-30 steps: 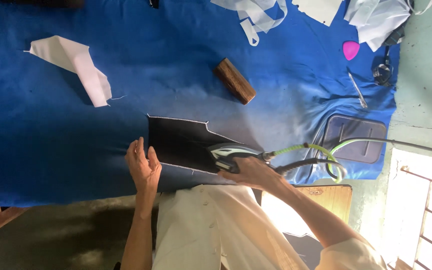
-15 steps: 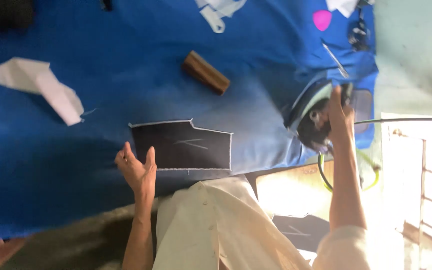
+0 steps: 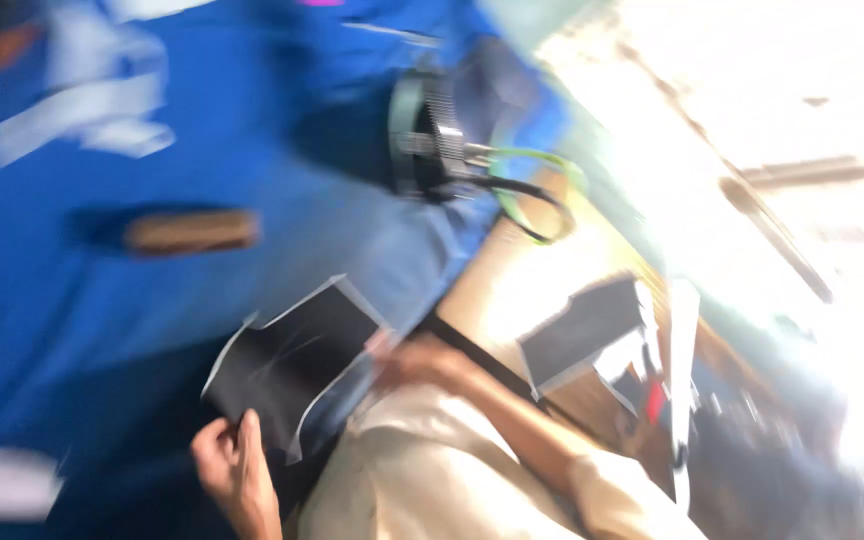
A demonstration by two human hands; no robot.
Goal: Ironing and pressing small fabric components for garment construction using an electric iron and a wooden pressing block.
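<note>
The view is heavily blurred. A dark fabric piece [image 3: 292,360] with pale edges lies tilted at the near edge of the blue cloth [image 3: 72,320], its lower corner lifted. My left hand [image 3: 227,465] pinches that lower corner. My right hand [image 3: 417,362] is at the piece's right edge; the blur hides its fingers. An iron [image 3: 432,135] with a green and black cord [image 3: 537,200] stands apart on the blue cloth, farther away.
A brown wooden block [image 3: 192,230] lies on the cloth left of the iron. White fabric pieces [image 3: 72,120] lie at the far left. Another dark piece [image 3: 582,335] and pale pieces sit stacked to the right, beside a wooden surface [image 3: 512,290].
My right hand has let go of the iron and come back to the dark piece. The iron now stands alone on the cloth. The piece has tilted and the view has swung right.
</note>
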